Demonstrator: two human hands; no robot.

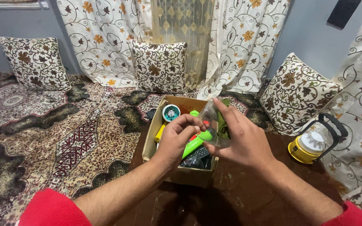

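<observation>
My left hand point(179, 138) and my right hand point(239, 136) meet above an open cardboard box point(151, 140) on a dark brown mat. Both hold a clear plastic bag point(211, 115) with something dark green inside; the left fingers pinch its edge, the right hand grips it from the right. Below the hands, inside the box, lie a bright green torch point(195, 142), a yellow tube point(160, 133), a round white and teal object point(171, 112) and a black remote point(195, 158). Part of the box's contents is hidden by my hands.
A yellow and white lantern point(311, 146) with a black handle stands at the right on the mat. Patterned cushions point(34, 62) point(159, 67) point(297, 92) lean along the wall and curtains. A patterned carpet point(55, 129) covers the floor to the left.
</observation>
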